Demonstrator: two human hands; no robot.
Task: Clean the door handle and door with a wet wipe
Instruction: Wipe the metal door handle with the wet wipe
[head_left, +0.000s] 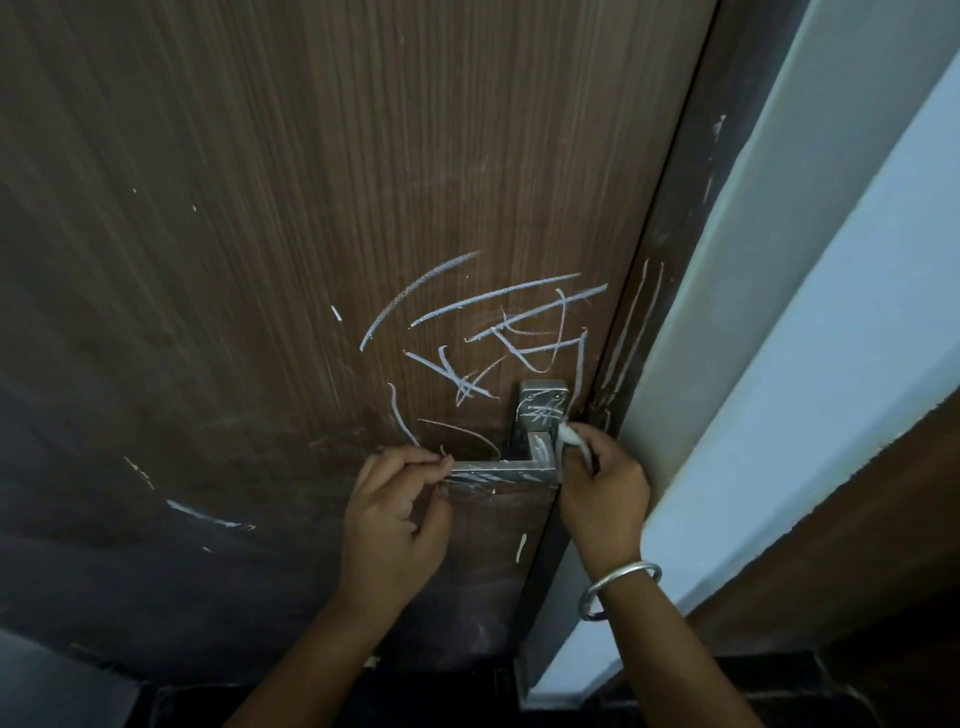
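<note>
A brown wood-grain door (260, 234) fills most of the head view, with white chalk scribbles (498, 332) above the handle. The metal lever handle (498, 467) and its square backplate (540, 410) carry white marks too. My left hand (400, 525) pinches the free left end of the lever with thumb and fingers. My right hand (602, 488) is shut on a bunched white wet wipe (571, 436), pressed against the right side of the handle next to the backplate.
The dark door frame (670, 260) runs up the right of the door, marked with chalk lines. A pale blue wall (831, 312) stands to the right. A metal bangle (618, 587) circles my right wrist. Dark floor lies below.
</note>
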